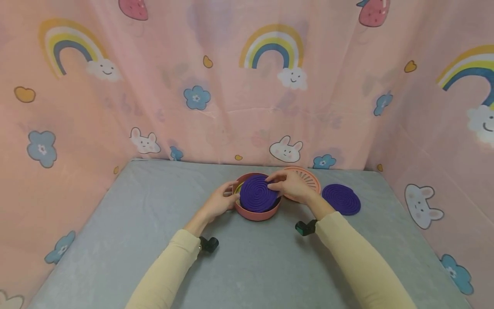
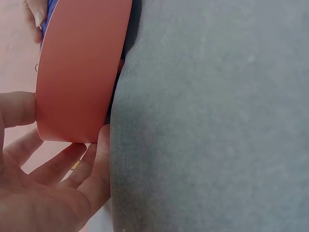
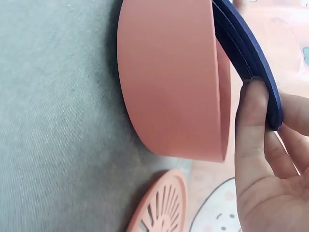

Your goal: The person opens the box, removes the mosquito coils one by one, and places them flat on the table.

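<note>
A round salmon-pink container (image 1: 257,215) stands on the table, with a bit of something yellow-green showing inside its left edge. My left hand (image 1: 220,201) grips its left side; in the left wrist view the thumb is at the rim and the other fingers (image 2: 100,164) reach round the wall. Between thumb and fingers my right hand (image 1: 287,184) pinches the edge of a purple spiral-ribbed coaster (image 1: 256,193). In the right wrist view this coaster (image 3: 248,46) is tilted at the container's mouth, its pinched edge outside the rim. It hides most of the inside.
A second purple spiral coaster (image 1: 341,199) lies flat to the right. Behind my right hand is a slotted pink lid (image 1: 308,178), partly covered by the hand. Grey cloth covers the table (image 1: 247,266), and a pink patterned curtain (image 1: 231,124) hangs along its back and sides.
</note>
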The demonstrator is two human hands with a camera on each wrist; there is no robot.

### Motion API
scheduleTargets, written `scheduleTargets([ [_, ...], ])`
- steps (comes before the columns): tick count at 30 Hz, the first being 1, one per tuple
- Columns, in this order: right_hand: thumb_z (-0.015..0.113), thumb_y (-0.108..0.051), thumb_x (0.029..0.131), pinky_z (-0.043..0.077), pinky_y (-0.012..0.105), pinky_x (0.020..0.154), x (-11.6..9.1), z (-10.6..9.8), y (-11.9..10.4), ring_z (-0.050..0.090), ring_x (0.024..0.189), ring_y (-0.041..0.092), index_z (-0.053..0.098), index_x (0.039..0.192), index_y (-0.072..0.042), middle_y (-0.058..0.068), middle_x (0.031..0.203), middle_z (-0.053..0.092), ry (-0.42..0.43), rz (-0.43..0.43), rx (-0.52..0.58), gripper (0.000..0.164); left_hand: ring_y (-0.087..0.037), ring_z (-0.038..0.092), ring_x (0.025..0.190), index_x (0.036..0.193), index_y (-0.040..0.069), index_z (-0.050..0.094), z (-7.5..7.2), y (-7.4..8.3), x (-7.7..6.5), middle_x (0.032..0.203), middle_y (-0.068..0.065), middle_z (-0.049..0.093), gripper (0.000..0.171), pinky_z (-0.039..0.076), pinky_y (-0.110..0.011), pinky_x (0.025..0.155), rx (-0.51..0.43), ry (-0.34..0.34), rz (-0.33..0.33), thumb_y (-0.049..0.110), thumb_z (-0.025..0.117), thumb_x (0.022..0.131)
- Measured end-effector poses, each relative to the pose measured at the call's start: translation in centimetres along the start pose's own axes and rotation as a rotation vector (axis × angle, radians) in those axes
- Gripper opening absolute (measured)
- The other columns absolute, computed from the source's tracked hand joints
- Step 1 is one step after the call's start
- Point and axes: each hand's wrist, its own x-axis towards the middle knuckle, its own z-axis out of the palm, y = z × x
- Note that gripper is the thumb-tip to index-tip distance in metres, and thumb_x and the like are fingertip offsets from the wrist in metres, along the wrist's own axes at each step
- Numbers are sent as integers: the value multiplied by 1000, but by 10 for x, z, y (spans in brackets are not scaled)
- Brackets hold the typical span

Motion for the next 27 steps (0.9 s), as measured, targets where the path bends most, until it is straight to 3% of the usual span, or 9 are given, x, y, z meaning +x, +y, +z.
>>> scheduleTargets([
  [5,72,-14,96,58,49,88,-11,-9,-1,62,102,27,71,122,-5,15,129,58,45,-21,3,27,-35,47,138,153,18,46,0,0,-1,153,-18,43,52,56,-40,94,-1,-3,2,19,62,103],
  [11,72,-12,95,56,33,87,-24,-23,4,55,116,27,72,119,-3,11,145,52,84,-78,46,25,-36,46,139,152,17,47,0,0,-1,153,-19,43,52,56,-41,95,-1,-1,4,19,62,103],
  [18,67,-13,99,60,40,83,-44,-39,16,63,103,21,65,129,0,21,134,56,98,-21,101,33,-35,48,137,153,16,46,2,-1,0,153,-18,44,52,56,-39,95,9,-4,4,19,62,103],
  [22,67,-14,100,60,46,83,-57,-50,22,67,97,19,61,133,3,24,140,53,114,-26,114,38,-34,48,138,153,17,46,2,-1,0,153,-18,44,52,55,-40,96,11,-4,-2,19,61,103],
  [27,69,-19,99,60,35,83,-74,-63,31,66,98,16,61,134,4,24,138,56,161,-43,72,43,-34,47,138,153,17,46,2,1,0,153,-18,44,52,55,-42,98,20,-1,-4,20,61,103],
])
